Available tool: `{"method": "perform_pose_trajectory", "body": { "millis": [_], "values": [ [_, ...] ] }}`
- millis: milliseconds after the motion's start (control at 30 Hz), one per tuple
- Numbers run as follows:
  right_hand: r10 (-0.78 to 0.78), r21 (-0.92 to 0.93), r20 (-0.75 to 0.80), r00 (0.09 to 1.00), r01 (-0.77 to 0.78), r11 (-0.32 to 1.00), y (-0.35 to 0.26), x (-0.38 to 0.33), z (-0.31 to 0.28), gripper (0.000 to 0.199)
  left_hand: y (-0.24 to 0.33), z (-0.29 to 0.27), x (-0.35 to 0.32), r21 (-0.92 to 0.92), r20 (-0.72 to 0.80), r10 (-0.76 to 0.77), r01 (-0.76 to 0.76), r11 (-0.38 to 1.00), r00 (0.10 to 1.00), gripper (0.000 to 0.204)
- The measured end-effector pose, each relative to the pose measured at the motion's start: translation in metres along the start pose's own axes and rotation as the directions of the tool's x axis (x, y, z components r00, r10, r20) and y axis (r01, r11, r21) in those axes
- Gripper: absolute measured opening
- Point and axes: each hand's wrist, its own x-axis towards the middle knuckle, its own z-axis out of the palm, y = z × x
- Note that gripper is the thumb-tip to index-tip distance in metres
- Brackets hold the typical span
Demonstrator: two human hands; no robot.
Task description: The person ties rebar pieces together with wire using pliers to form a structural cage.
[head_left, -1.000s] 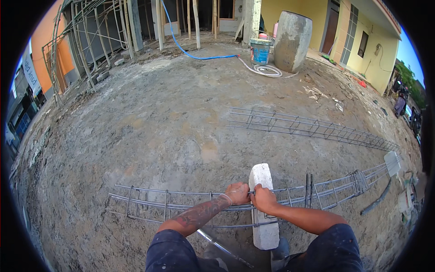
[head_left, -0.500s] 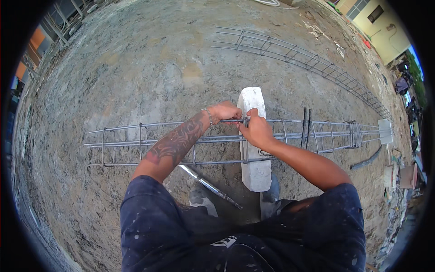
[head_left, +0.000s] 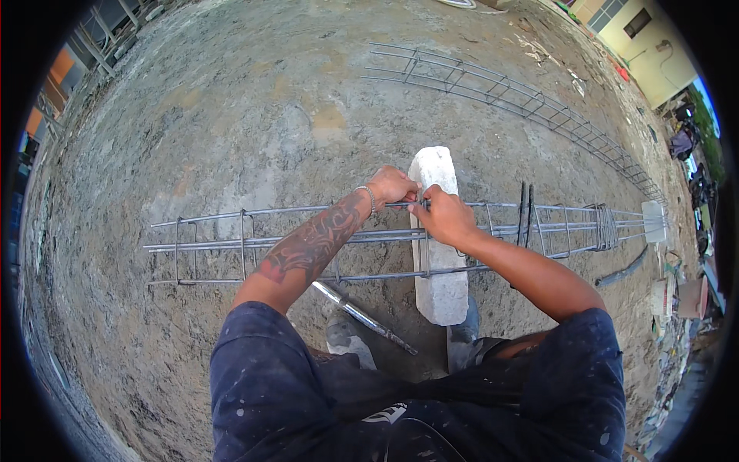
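Tying a stirrup on the rebar cage (head_left: 308, 239)

Left hand (head_left: 392, 185) and right hand (head_left: 440, 218) both pinch the top bar (head_left: 292, 209); the next twist probably needs a firm grip.

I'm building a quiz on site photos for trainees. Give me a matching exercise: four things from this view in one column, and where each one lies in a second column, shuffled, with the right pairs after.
Things
1. white block
2. steel rod
3. second rebar cage
4. both hands, left hand and right hand

Places
A. far off on the bare ground, untouched
B. on the top bar of the near rebar cage
C. under the near cage, crosswise to it
D. on the ground by the person's shoes, aslant

Pairs: 1-C, 2-D, 3-A, 4-B
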Motion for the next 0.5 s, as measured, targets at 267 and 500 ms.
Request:
{"method": "perform_pose_trajectory", "body": {
  "millis": [267,500],
  "values": [
    [-0.052,0.044,0.024,0.998,0.051,0.998,0.007,0.008,0.002,0.031,0.001,0.006,-0.009,0.203,-0.048,0.31,-0.295,0.934,0.95,0.022],
    [-0.042,0.065,0.044,0.998,0.039,0.997,0.007,-0.007,-0.006,0.026,-0.009,0.005,-0.01,0.254,-0.066,0.421,-0.393,0.884,0.904,0.022]
  ]
}}
